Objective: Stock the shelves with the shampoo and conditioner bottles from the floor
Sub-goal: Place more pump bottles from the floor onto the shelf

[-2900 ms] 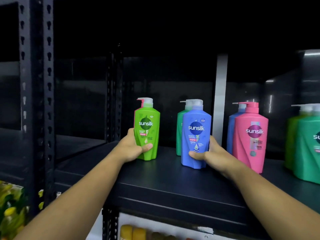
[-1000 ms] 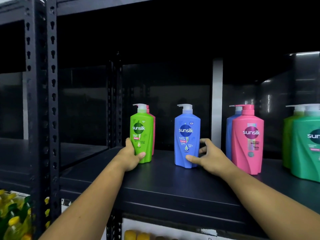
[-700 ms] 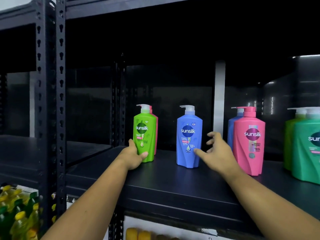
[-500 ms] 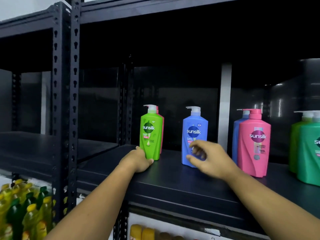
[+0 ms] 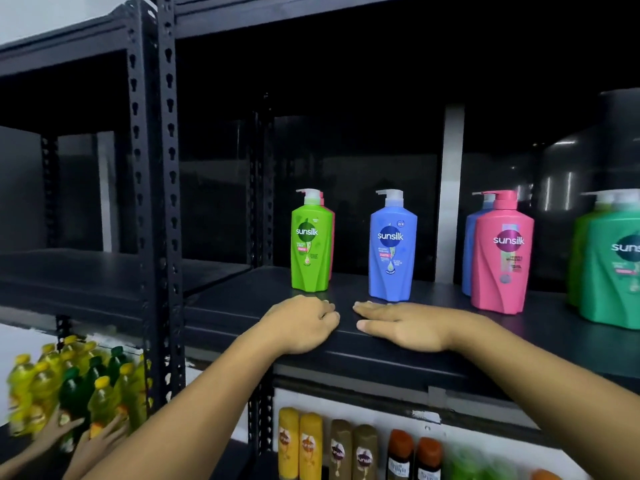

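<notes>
A green pump bottle [image 5: 309,244] stands upright on the black shelf [image 5: 242,299], with a pink bottle [image 5: 331,237] mostly hidden behind it. A blue pump bottle [image 5: 392,247] stands to its right. My left hand [image 5: 300,323] lies near the shelf's front edge, fingers loosely curled, holding nothing. My right hand [image 5: 405,323] lies flat beside it, fingers straight and pointing left. Both hands are in front of the bottles and touch neither.
Further right stand a pink bottle [image 5: 502,251] with a blue one behind, then green bottles [image 5: 613,258]. A black upright post [image 5: 166,188] divides the shelves. Lower shelf holds yellow, brown and orange bottles [image 5: 349,448]. Another person's hands [image 5: 69,441] handle yellow-green bottles [image 5: 69,382] at lower left.
Both my hands have let go of the green and blue bottles and drawn back to the shelf's front edge. The view has shifted left and back.
</notes>
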Motion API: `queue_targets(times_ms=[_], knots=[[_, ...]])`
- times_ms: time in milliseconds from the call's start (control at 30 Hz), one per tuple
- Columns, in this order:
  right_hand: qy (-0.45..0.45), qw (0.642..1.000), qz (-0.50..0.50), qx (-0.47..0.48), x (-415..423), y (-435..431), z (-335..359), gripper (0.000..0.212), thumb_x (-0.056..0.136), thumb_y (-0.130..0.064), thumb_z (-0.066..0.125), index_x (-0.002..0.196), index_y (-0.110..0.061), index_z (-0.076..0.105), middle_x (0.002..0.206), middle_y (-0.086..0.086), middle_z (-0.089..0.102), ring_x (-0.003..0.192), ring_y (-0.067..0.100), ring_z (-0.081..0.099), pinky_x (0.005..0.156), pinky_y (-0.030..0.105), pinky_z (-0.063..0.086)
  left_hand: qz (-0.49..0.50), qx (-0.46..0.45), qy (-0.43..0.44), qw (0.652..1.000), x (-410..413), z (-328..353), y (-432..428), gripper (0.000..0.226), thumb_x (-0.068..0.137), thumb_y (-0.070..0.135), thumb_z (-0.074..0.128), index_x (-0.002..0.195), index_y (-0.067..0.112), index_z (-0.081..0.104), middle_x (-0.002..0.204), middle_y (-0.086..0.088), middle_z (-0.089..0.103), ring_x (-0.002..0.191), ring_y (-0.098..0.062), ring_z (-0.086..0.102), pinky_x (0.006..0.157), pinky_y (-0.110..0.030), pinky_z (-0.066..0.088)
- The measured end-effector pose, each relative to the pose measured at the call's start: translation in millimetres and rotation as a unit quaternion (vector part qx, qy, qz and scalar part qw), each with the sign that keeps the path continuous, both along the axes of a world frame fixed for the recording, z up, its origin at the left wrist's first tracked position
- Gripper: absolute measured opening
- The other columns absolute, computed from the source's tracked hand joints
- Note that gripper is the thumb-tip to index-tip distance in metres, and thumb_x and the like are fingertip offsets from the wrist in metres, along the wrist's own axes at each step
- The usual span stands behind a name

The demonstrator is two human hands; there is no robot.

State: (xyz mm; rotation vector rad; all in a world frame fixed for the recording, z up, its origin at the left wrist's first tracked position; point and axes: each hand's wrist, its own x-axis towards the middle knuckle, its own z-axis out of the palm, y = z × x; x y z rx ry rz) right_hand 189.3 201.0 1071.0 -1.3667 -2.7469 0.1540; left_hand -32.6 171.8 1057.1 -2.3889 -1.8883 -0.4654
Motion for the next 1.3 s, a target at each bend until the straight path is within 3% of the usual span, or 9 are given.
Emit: queue_targets(times_ms=[167, 333, 433, 533, 633, 867, 933, 1067, 1300], knots=[[-0.047, 0.980, -0.023, 0.194, 21, -69, -27, 0.071, 0.102, -0.064, 0.023, 0.161, -0.024, 0.016, 0.168, -0.006, 0.017, 0.153, 0.014, 0.021, 0.124, 0.033, 0.021, -0.075, 0.090, -0.067, 0.991, 13, -16, -42, 0.049, 0.103, 0.048, 0.049, 0.145, 0.026, 0.056, 0.149, 0.009, 0.054, 0.141, -0.009, 0.044, 0.116, -0.027, 0.035], [0.004, 0.972, 0.015, 0.234, 48, -131, -68, 0.073, 0.104, -0.064, 0.022, 0.162, -0.027, 0.000, 0.167, -0.015, -0.004, 0.151, -0.005, -0.014, 0.124, 0.024, -0.006, -0.140, 0.140, -0.143, 0.970, 32, -63, -86, 0.049, 0.101, 0.042, 0.055, 0.147, 0.024, 0.053, 0.152, 0.012, 0.048, 0.146, 0.004, 0.031, 0.122, -0.029, 0.029], [0.042, 0.983, 0.003, 0.180, 61, -158, -107, 0.071, 0.103, -0.062, 0.022, 0.163, -0.028, 0.004, 0.165, -0.019, -0.002, 0.149, -0.009, -0.012, 0.122, 0.017, -0.007, -0.160, 0.097, -0.152, 0.971, 46, -110, -104, 0.054, 0.099, 0.048, 0.051, 0.149, 0.027, 0.050, 0.152, 0.014, 0.047, 0.146, 0.005, 0.029, 0.122, -0.028, 0.030], [0.062, 0.991, -0.027, 0.118, 72, -180, -163, 0.068, 0.103, -0.062, 0.025, 0.162, -0.029, 0.014, 0.166, -0.016, 0.016, 0.153, -0.002, 0.006, 0.126, 0.027, 0.010, -0.181, 0.021, -0.145, 0.972, 59, -170, -116, 0.053, 0.101, 0.048, 0.052, 0.151, 0.029, 0.048, 0.153, 0.017, 0.045, 0.146, 0.005, 0.029, 0.121, -0.021, 0.027], [0.050, 0.996, -0.069, 0.036, 79, -204, -229, 0.068, 0.104, -0.063, 0.023, 0.162, -0.029, 0.012, 0.167, -0.014, 0.014, 0.154, 0.003, 0.006, 0.126, 0.030, 0.011, -0.183, -0.080, -0.150, 0.968, 68, -237, -131, 0.056, 0.100, 0.049, 0.053, 0.153, 0.030, 0.045, 0.155, 0.018, 0.042, 0.145, 0.004, 0.031, 0.120, -0.018, 0.026], [0.068, 0.964, -0.184, -0.180, 82, -281, -406, 0.088, 0.092, -0.073, 0.005, 0.156, -0.021, 0.035, 0.159, 0.001, 0.041, 0.146, 0.019, 0.036, 0.120, 0.038, 0.028, -0.181, -0.338, -0.141, 0.913, 91, -401, -182, 0.057, 0.099, 0.043, 0.060, 0.151, 0.023, 0.048, 0.153, 0.011, 0.048, 0.138, -0.003, 0.045, 0.100, 0.003, 0.022], [0.075, 0.938, -0.232, -0.245, 82, -304, -445, 0.088, 0.091, -0.075, 0.007, 0.153, -0.022, 0.040, 0.153, 0.001, 0.048, 0.140, 0.022, 0.043, 0.115, 0.039, 0.035, -0.173, -0.405, -0.101, 0.892, 99, -440, -196, 0.056, 0.099, 0.045, 0.058, 0.149, 0.022, 0.051, 0.151, 0.004, 0.052, 0.131, -0.012, 0.054, 0.101, -0.010, 0.036], [0.040, 0.887, -0.303, -0.346, 88, -332, -497, 0.052, 0.105, -0.049, 0.036, 0.145, -0.017, 0.044, 0.145, 0.006, 0.052, 0.133, 0.032, 0.047, 0.105, 0.043, 0.041, -0.161, -0.494, -0.043, 0.853, 112, -492, -214, 0.054, 0.096, 0.051, 0.052, 0.135, 0.014, 0.058, 0.132, -0.010, 0.064, 0.121, -0.028, 0.060, 0.096, -0.038, 0.049], [0.001, 0.838, -0.370, -0.402, 103, -367, -554, 0.065, 0.102, -0.058, 0.035, 0.157, -0.024, 0.030, 0.155, 0.005, 0.043, 0.137, 0.031, 0.044, 0.110, 0.045, 0.038, -0.166, -0.552, 0.010, 0.817, 112, -527, -230, 0.070, 0.104, 0.048, 0.050, 0.161, 0.016, 0.026, 0.161, -0.011, 0.036, 0.145, -0.029, 0.039, 0.108, -0.032, 0.037]])
